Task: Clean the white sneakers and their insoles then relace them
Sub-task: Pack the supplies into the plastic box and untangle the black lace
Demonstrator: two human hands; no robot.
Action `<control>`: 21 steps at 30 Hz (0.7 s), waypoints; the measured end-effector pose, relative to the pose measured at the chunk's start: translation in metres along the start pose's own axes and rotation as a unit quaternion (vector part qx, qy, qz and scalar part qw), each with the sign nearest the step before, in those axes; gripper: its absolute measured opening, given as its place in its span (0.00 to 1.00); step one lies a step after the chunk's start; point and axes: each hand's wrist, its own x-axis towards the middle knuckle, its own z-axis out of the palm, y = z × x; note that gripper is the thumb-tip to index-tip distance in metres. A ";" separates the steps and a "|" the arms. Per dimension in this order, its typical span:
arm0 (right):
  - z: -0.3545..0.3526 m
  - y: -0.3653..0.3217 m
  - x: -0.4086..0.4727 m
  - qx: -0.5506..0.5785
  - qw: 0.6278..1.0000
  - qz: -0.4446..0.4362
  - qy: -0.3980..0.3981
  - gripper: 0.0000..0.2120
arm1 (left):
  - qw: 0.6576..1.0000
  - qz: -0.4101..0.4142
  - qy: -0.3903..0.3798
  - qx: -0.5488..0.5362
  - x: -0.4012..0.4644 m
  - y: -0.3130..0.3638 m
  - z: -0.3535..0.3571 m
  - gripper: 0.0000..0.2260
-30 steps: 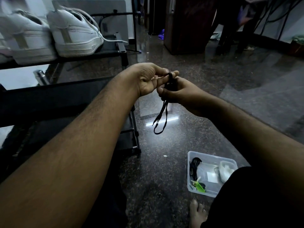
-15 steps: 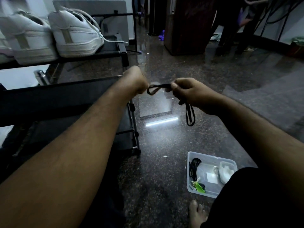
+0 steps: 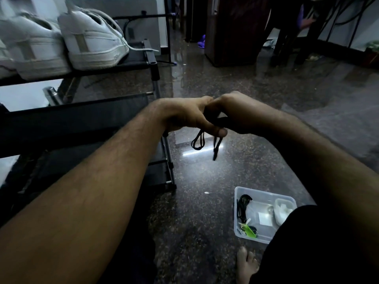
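Both hands, the left hand [image 3: 184, 115] and right hand [image 3: 240, 115], are pinching a black lace [image 3: 215, 143] together, likely bundling it. Its loops are dangling above the floor [image 3: 205, 212], clear of the sneakers [image 3: 92, 44] on the rack's top shelf [image 3: 131, 65].

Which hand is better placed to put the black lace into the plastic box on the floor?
Probably the right hand: the plastic box lies below it, while both hands hold the black lace.

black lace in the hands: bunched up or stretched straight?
Bunched. The left hand and right hand meet and grip the black lace; only short loops hang below them.
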 end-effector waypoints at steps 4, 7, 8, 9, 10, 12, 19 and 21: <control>-0.003 0.000 -0.004 0.076 0.994 -0.054 0.066 0.17 | 0.997 0.037 0.000 -0.065 -0.003 0.003 0.000 0.37; -0.002 0.005 -0.007 0.192 0.975 -0.046 0.104 0.11 | 0.995 0.054 -0.036 -0.078 -0.009 0.005 0.004 0.20; -0.002 0.009 -0.007 0.226 0.966 -0.040 0.115 0.08 | 0.995 0.040 -0.028 -0.083 -0.008 0.003 0.003 0.20; -0.002 0.012 -0.007 0.250 0.960 -0.029 0.126 0.08 | 0.996 0.020 -0.014 -0.087 -0.007 0.001 0.003 0.21; -0.002 0.016 -0.008 0.260 0.956 -0.013 0.137 0.08 | 0.996 -0.001 0.004 -0.094 -0.007 0.001 0.002 0.22; 0.001 0.026 -0.010 0.246 0.957 0.026 0.152 0.07 | 0.993 -0.030 0.038 -0.104 -0.007 0.003 0.002 0.21; 0.012 0.046 -0.010 0.423 0.862 0.162 0.227 0.06 | 0.988 -0.039 0.078 -0.128 -0.003 0.014 0.016 0.20; 0.014 0.040 -0.011 0.533 0.781 0.247 0.210 0.11 | 0.975 -0.023 0.121 -0.183 0.003 0.018 0.021 0.18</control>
